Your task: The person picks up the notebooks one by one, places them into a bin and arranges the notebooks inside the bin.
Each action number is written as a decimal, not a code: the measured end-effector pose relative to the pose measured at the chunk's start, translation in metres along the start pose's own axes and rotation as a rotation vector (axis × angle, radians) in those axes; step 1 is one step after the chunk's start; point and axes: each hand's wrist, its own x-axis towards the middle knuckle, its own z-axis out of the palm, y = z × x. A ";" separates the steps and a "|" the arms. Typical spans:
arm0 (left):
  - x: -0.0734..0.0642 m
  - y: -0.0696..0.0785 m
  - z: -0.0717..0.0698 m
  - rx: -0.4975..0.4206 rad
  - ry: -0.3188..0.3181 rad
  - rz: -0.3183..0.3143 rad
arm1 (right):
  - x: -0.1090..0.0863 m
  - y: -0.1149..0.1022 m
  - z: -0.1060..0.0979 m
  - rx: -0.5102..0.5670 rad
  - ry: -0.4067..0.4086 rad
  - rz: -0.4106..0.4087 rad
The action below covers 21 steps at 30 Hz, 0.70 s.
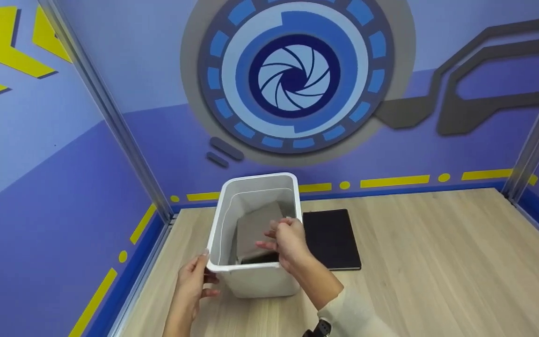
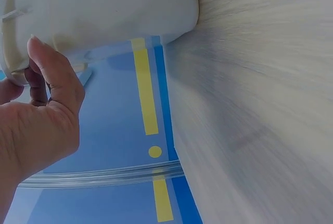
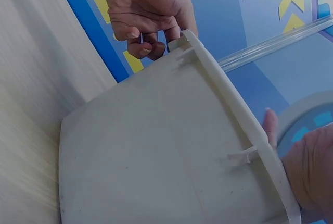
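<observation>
A white plastic bin [image 1: 265,283] stands on the table with its opening upward. My left hand [image 1: 192,283] grips the rim at its near left corner; the left wrist view shows the fingers [image 2: 54,73] curled at that edge. Inside the bin leans a flat grey-brown thing [image 1: 256,229], perhaps a book or box, with a dark part below it. Over the bin's right side, my right hand [image 1: 290,241] reaches in with fingers loosely bent and apart, and no object shows between them. The bin wall hides most of that hand [image 3: 312,169] in the right wrist view.
Just right of the bin, a black notebook [image 1: 330,241] lies flat on the wooden table [image 1: 438,262]. Behind stands a blue printed wall [image 1: 157,140], with a metal post [image 1: 110,107] at the left corner and another at the right.
</observation>
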 end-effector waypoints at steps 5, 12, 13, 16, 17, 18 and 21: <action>0.003 0.000 0.002 0.014 0.002 0.000 | 0.000 -0.002 -0.004 0.001 -0.030 -0.028; 0.005 0.001 0.002 0.025 0.003 -0.003 | 0.001 -0.004 -0.009 0.018 -0.087 -0.018; 0.005 0.001 0.002 0.027 0.004 -0.003 | 0.001 -0.005 -0.010 0.020 -0.100 -0.018; 0.005 0.002 0.001 0.033 0.006 -0.001 | -0.001 -0.008 -0.012 0.037 -0.138 -0.025; 0.004 0.003 0.001 0.032 0.007 -0.001 | -0.003 -0.009 -0.013 0.044 -0.151 -0.028; 0.004 0.003 0.001 0.033 0.008 -0.002 | -0.004 -0.011 -0.014 0.055 -0.165 -0.032; 0.004 0.002 0.001 0.029 0.015 -0.007 | -0.010 -0.018 -0.021 0.056 -0.203 -0.046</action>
